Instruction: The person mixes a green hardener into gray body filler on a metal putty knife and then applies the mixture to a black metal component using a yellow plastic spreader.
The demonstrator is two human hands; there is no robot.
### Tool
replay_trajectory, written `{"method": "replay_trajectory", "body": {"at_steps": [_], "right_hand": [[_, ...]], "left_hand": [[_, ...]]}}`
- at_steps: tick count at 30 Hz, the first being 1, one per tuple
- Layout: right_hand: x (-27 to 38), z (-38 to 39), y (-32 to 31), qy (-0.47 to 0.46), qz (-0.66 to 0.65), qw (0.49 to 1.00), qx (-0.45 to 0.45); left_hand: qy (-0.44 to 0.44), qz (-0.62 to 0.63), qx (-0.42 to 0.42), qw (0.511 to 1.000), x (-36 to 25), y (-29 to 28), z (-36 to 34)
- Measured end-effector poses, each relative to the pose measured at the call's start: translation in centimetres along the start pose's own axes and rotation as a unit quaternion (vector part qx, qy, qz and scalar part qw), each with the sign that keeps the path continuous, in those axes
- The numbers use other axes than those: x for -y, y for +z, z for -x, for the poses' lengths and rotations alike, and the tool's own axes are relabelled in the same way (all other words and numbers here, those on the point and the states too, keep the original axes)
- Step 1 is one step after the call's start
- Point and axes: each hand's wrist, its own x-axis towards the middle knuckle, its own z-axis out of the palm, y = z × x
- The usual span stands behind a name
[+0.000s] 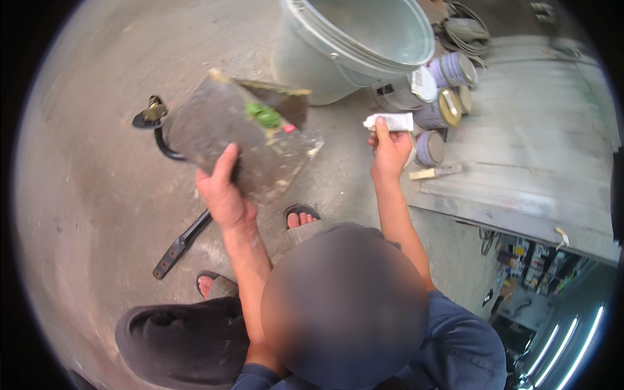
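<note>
My left hand [226, 198] grips the near edge of a flat, dark, stained mixing board [211, 130], its thumb on top. A lump of green paste [263, 115] lies on the board, with a small red dab [289, 129] beside it. Just right of the board, my right hand [390, 156] is closed around a small white squeeze tube [393, 121], held level with the thumb on it. Partly hidden beneath the board, a black bar [182, 245] lies on the floor. A curved black piece with a brassy metal end [154, 114] shows on the board's far left.
A large translucent bucket [318, 65] stands ahead. Several cans [429, 149] crowd the right, beside a pale work surface [520, 143] where a brush-like tool [434, 172] lies at the edge. Coiled cable [469, 32] is at the far right. My sandalled feet [302, 218] are on the concrete floor [97, 195].
</note>
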Motion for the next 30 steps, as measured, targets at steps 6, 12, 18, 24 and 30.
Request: {"method": "replay_trajectory", "body": {"at_steps": [6, 12, 18, 24, 30], "right_hand": [[-7.2, -8.6, -15.7, 0.191, 0.010, 0.969, -0.158], [-8.5, 1.7, -9.1, 0.204, -0.011, 0.977, 0.051], [-2.0, 7.4, 6.0, 0.236, -0.315, 0.856, 0.336], [1.3, 6.9, 8.9, 0.159, -0.230, 0.925, 0.257], [2.8, 4.6, 5.0, 0.097, -0.221, 0.944, 0.225]], "left_hand": [[-0.052, 0.066, 0.018, 0.996, 1.0, -0.5, -0.6], [-0.099, 0.166, 0.029, 0.981, 1.1, -1.3, -0.5], [-0.194, 0.279, 0.104, 0.935, 3.4, 0.0, 1.9], [-0.158, 0.243, 0.052, 0.956, 2.4, -0.8, 2.2], [-0.061, 0.274, 0.098, 0.955, -2.8, -3.5, -0.5]]}}
